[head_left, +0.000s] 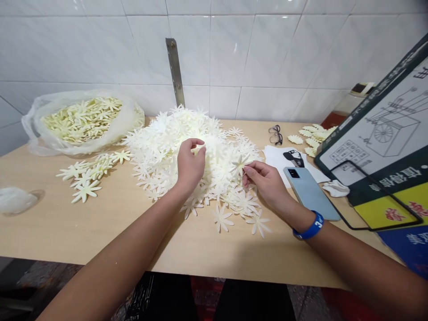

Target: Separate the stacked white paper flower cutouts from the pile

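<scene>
A big heap of white paper flower cut-outs [167,138] lies in the middle of a pale wooden table [110,232]. My left hand [189,164] hovers over the heap's front, fingers curled, thumb and forefinger close together; nothing plainly shows between them. My right hand [265,182], with a blue wristband [312,227], pinches one white flower [240,164] by a petal at the heap's right edge. Loose flowers [222,217] lie scattered in front of both hands.
A clear plastic bag [80,120] of yellowish flowers sits at the back left, more yellowish flowers [87,176] beside it. A phone [309,191], glasses [276,133], white paper [277,156] and a large printed box [381,147] stand at the right. A metal strip [174,71] hangs on the tiled wall.
</scene>
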Tool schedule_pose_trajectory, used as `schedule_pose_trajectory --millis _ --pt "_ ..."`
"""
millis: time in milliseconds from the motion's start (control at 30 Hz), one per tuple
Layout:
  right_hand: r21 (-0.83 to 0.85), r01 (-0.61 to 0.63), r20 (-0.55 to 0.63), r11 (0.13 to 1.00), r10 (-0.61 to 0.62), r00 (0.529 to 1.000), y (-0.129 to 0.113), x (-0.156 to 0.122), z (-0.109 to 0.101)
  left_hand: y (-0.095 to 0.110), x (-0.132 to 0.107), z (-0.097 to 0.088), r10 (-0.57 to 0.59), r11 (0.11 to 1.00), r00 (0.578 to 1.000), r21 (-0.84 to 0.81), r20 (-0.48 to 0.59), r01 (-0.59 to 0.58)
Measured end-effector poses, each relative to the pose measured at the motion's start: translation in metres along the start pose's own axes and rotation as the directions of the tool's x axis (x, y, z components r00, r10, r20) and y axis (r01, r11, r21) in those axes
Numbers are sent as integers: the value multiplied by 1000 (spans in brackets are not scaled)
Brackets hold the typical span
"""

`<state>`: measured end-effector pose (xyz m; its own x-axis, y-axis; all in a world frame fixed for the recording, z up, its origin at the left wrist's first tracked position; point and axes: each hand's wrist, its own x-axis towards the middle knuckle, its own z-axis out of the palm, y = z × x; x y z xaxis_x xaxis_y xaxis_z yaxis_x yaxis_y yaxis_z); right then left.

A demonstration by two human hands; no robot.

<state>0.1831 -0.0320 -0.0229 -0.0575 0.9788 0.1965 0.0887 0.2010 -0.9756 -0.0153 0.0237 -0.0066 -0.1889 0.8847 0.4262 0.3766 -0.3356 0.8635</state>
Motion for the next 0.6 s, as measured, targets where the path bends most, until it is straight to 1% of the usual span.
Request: schedule_pose_trajectory --millis 67,133,167,300,367,433,467,533,567,600 --pt "27 -17 5 999 16 1000 1 0 1 4 -5 1 96 994 995 51 26 -97" --pt "28 -17 -6 999 17 1000 1 0 1 11 -11 2 210 976 971 38 113 -216" --pt "26 -17 -13 1000 17 1000 1 0 1 14 -15 3 249 967 954 5 166 -253" --pt "45 -39 -13 998 39 999 2 0 0 22 -24 8 313 950 873 -140 374 -280" --pt "66 -63 1 996 63 998 2 0 -1 21 -26 10 352 936 831 -147 431 -321" --pt "77 -81 14 994 80 997 2 0 0 19 -27 12 379 923 800 -127 465 -364" --pt "76 -87 21 993 85 996 2 0 0 18 -27 12 379 922 794 -117 475 -370" --pt "65 -93 32 994 91 995 2 0 0 18 -27 13 345 936 804 -112 485 -334" --pt "57 -94 32 994 92 995 2 0 1 18 -26 13 319 947 819 -119 477 -299" --pt "50 -91 30 995 89 996 2 0 1 18 -25 13 288 957 843 -132 454 -256"
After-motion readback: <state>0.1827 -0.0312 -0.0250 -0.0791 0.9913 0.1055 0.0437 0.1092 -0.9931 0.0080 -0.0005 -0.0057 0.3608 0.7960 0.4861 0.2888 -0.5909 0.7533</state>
